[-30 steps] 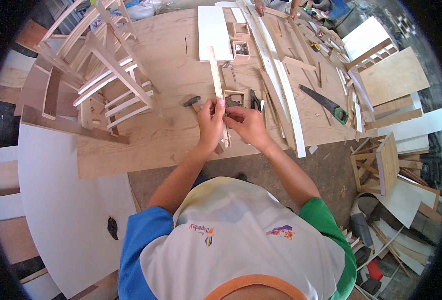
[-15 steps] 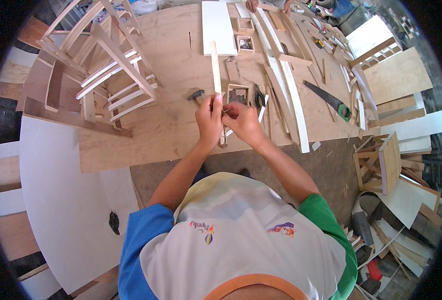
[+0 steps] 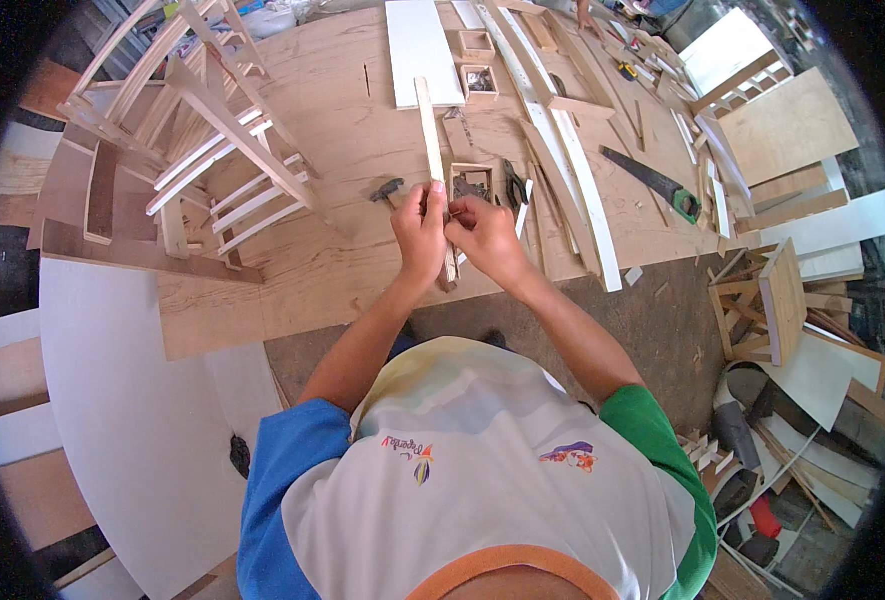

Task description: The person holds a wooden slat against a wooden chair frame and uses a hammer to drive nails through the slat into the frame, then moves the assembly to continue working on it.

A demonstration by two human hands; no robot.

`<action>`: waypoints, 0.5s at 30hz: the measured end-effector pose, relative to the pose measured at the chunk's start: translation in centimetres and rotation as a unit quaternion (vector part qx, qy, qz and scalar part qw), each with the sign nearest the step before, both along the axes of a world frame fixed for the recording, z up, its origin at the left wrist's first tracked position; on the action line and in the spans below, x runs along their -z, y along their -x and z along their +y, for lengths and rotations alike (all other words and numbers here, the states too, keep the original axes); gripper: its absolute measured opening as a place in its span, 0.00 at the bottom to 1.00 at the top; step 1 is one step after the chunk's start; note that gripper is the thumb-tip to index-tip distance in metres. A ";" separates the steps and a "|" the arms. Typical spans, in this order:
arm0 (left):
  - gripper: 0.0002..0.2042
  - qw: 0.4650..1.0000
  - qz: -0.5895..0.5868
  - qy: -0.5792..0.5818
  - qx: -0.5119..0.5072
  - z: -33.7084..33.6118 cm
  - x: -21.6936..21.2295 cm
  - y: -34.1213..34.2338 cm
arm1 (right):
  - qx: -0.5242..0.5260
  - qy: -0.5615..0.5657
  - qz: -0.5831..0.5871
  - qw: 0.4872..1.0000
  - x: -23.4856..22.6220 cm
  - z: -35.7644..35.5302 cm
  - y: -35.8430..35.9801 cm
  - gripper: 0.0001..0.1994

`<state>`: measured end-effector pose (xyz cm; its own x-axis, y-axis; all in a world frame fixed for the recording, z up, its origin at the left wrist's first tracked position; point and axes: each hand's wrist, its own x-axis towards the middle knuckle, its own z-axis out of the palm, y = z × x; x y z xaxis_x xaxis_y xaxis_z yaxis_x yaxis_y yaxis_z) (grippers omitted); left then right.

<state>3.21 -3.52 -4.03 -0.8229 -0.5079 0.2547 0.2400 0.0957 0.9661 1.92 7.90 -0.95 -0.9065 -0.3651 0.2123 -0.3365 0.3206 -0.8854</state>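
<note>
My left hand point(image 3: 422, 235) is wrapped round a narrow wooden strip point(image 3: 428, 130), which points away from me across the plywood table's near edge. Close against it, my right hand point(image 3: 484, 238) pinches something thin and small at the strip's side; the fingers mostly hide it. Just beyond the right hand sits a small wooden box point(image 3: 472, 169) with dark bits inside. A hammer point(image 3: 387, 189) lies left of the strip, and dark-handled pliers point(image 3: 513, 185) lie right of the box.
Wooden frames point(image 3: 212, 140) stand at the left of the plywood table point(image 3: 332, 200). Long white strips point(image 3: 587, 205) and a green-handled handsaw point(image 3: 652, 180) lie to the right. A white board point(image 3: 424, 50) is at the back. Another person's hand point(image 3: 584, 18) shows at the far edge.
My view has tilted slightly, while both hands keep nearly the same pose on the strip. At the far edge, one of the other person's hands has left its place by the long strips.
</note>
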 end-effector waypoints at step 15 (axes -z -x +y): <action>0.13 0.996 0.032 -0.040 -0.068 -0.4 -1.0 1.9 | -0.016 0.119 -0.082 0.989 1.9 0.2 0.4 0.15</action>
<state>1.27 -3.92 -3.01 -0.7284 -0.6347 0.2579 0.2907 0.0545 0.9553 1.48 8.12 -2.82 -0.9250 -0.3509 0.1462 -0.1877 0.0873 -0.9783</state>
